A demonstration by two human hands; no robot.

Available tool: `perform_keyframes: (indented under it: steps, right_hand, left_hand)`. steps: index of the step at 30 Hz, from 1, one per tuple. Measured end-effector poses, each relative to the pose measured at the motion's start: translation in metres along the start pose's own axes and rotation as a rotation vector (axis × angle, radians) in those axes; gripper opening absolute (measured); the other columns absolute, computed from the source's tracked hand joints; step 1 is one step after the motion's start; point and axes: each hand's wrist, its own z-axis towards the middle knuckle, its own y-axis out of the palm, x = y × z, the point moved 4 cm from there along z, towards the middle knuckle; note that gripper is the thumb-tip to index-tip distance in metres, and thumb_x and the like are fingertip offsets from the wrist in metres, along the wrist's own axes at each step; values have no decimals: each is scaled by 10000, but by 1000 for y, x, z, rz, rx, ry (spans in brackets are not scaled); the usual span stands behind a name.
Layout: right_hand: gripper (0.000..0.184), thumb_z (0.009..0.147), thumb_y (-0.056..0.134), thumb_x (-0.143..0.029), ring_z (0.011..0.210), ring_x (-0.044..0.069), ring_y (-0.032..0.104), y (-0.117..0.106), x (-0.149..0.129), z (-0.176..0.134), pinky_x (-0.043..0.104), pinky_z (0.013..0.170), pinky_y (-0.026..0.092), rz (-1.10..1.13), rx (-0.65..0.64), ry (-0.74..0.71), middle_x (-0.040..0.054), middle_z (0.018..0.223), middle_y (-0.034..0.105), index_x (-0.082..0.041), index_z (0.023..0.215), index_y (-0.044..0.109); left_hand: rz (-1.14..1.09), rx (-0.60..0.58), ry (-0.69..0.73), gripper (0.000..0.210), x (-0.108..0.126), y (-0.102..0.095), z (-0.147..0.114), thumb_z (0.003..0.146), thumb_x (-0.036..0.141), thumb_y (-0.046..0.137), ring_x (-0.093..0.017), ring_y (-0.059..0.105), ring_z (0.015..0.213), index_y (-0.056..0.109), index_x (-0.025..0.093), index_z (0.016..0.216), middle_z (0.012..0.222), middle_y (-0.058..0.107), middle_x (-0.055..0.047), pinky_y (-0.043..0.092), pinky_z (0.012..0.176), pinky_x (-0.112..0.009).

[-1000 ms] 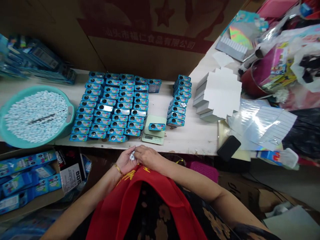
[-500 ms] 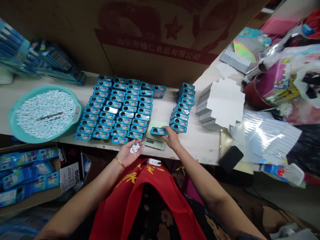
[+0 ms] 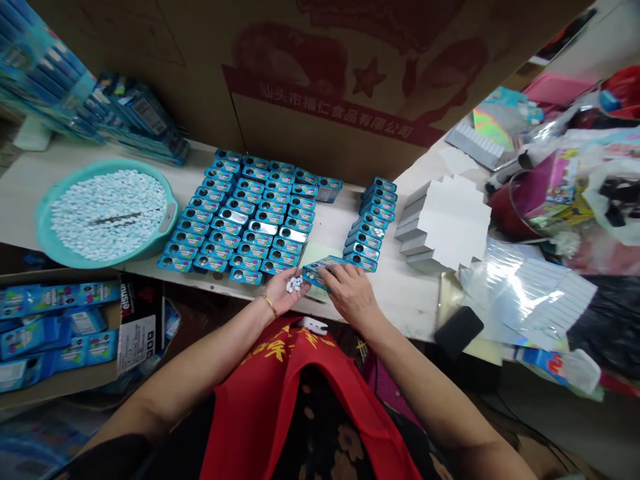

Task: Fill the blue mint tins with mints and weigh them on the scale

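Note:
My left hand (image 3: pixel 278 297) is cupped palm up around a small pile of white candies (image 3: pixel 294 285). In my right hand (image 3: pixel 354 293) is a small blue box (image 3: pixel 313 275), tilted, its left end close above the candies in my left palm. Beneath the box is a pale green weighing scale (image 3: pixel 320 251), mostly covered by the box and my hand. To the left stand packed rows of the same blue boxes (image 3: pixel 225 227), and a shorter column of blue boxes (image 3: pixel 370 220) is on the right.
A turquoise basin (image 3: pixel 45 227) full of white candies, with a dark tool lying in it, stands at the left. Behind the rows rises a large cardboard carton (image 3: pixel 310 143). White card stacks (image 3: pixel 453 220) and a black phone (image 3: pixel 459 332) are to the right. Below left, an open carton (image 3: pixel 95 383) holds blue packs.
My right hand has lifted the blue box off the scale and tilted it. My left hand with the candies has moved right, up to the box. The camera view has shifted a little.

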Motion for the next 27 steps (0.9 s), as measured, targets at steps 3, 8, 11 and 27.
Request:
perform_keyframes:
  steps: [3,8,11,27]
  right_hand:
    - [303,863,381,-203,875,204,435,-3,-6,-5,335,725,278,-23,-1,-32,81,978,567,-217,1152,472]
    - [283,862,395,-200,861,194,437,-3,-8,-9,330,710,284,-78,9,-19,73,963,572,-198,1132,483]
    - [286,871,384,-210,884,195,434,-6,-12,-9,335,724,287,-98,23,-41,73,990,568,-201,1141,475]
    - [336,740,497,-193,930,202,498,60,46,-7,319,798,406,504,215,314,76,991,554,-164,1075,491]
  left_hand:
    - [9,-45,-15,157,-2,2,-2,798,149,460,-134,577,568,546,91,680,622,606,-62,485,536,-262]
    - [22,37,0,169,-2,-2,-4,787,143,475,-120,552,501,538,105,634,542,575,-39,488,511,-263]
    - [34,20,-15,166,-3,-2,-3,784,144,478,-128,564,525,537,105,633,560,584,-49,491,511,-259]
    - [65,2,3,145,12,-17,-8,798,115,467,-133,612,653,597,50,798,689,619,-103,516,573,-209]
